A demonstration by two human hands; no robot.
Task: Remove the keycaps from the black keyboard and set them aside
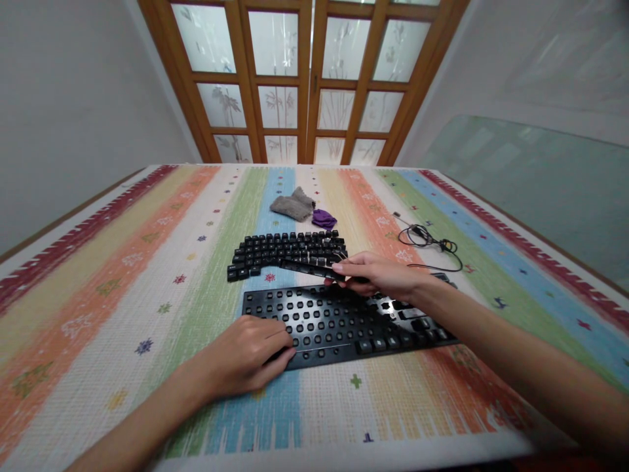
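Observation:
A black keyboard (314, 321) lies on the table, most of its left part stripped down to bare key sockets, with keycaps still on along its lower right. My left hand (258, 351) rests on its lower left edge, fingers curled against it. Above the keyboard, my right hand (368, 272) pinches a long black bar (309, 267) that looks like a space bar. Just beyond, loose black keycaps (280, 246) are laid out in rows; the bar's far end overlaps their near edge in view.
A grey cloth (293, 204) and a crumpled purple cloth (324, 219) lie behind the keycaps. To the right is a coiled black cable (432, 242) with a plug. A striped tablecloth (162, 314) covers the table, and wood-framed glass doors (304, 78) stand beyond.

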